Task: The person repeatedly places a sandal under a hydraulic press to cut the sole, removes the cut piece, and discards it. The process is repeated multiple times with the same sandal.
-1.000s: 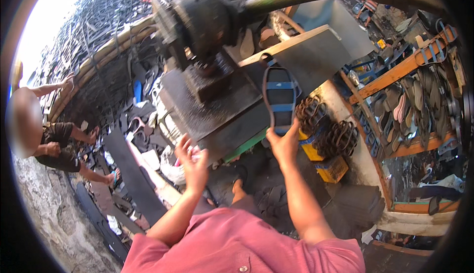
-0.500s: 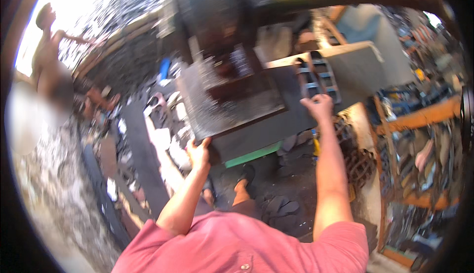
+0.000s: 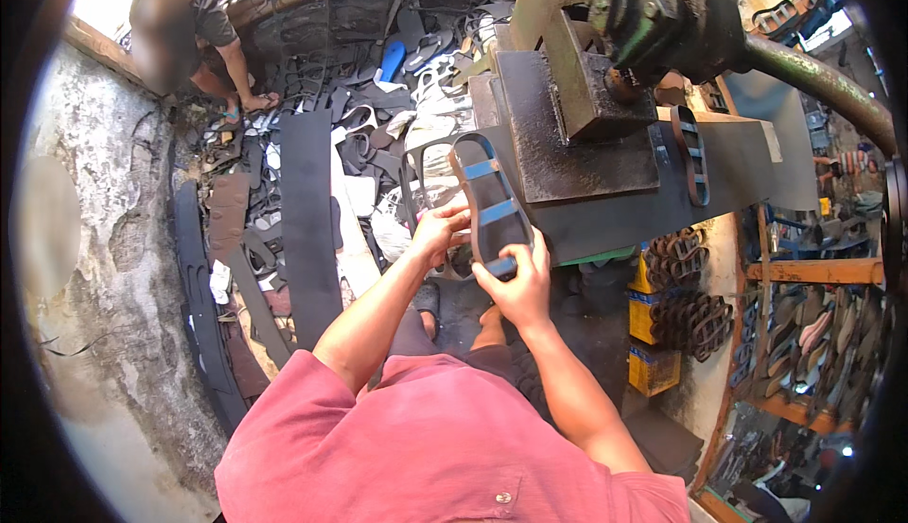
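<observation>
My right hand (image 3: 518,282) is closed round the heel end of a sole-shaped cutting die (image 3: 494,211), a metal outline with blue crossbars, held up tilted. Dark material fills the space between its bars. Beside it, my left hand (image 3: 440,235) is closed with its fingertips close to the die's edge. A thin dark loop-shaped strip (image 3: 409,178) passes behind the left fingers, and white scraps show through it; the fingers seem to pinch it. A similar sole-shaped die (image 3: 690,159) rests on the black sheet (image 3: 577,225), to the right of the press (image 3: 577,159).
A thick greasy lever (image 3: 823,88) juts right from the press. Offcuts (image 3: 378,107) cover the ground at left, with a long black strip (image 3: 307,230) among them. Yellow crates (image 3: 653,367) and shelves of soles (image 3: 813,324) are on the right. Another person (image 3: 180,26) is at the upper left.
One of the two dies on the sheet has been picked up and brought before me. Both hands have come together off the sheet and press edge. My view has turned, shifting the press rightward.
</observation>
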Available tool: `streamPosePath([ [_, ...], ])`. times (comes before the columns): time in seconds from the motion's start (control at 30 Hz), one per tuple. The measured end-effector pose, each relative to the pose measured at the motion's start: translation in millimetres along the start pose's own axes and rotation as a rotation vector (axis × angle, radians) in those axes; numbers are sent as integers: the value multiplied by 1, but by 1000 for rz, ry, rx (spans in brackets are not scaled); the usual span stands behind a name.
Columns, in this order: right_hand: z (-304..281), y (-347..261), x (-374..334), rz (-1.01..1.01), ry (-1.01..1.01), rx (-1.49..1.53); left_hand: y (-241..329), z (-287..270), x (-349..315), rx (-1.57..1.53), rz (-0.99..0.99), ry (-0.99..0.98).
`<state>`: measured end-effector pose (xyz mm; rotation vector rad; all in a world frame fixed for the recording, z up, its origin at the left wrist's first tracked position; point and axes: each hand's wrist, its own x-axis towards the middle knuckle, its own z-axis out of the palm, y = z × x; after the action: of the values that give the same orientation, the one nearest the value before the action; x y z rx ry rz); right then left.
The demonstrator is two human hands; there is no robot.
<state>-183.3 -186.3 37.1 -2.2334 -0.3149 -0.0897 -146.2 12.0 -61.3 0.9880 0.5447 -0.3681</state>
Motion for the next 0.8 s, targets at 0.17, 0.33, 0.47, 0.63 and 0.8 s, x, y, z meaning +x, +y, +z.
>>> streamPosePath([
  [0.17,50,32,10,-60,92,-320,5,5,-2,-27,14,-3],
  [0.33,55,30,12,-47,60,-366,-5,-3,6,-30,7,29],
  [0.47,55,29,12,-50,90,-370,-7,0,5,-53,17,66],
  [0.63,56,30,15,-19,94,-353,5,5,2,-7,-7,82],
  [0.8,50,33,18,16,77,-322,15,8,-2,56,24,-40],
])
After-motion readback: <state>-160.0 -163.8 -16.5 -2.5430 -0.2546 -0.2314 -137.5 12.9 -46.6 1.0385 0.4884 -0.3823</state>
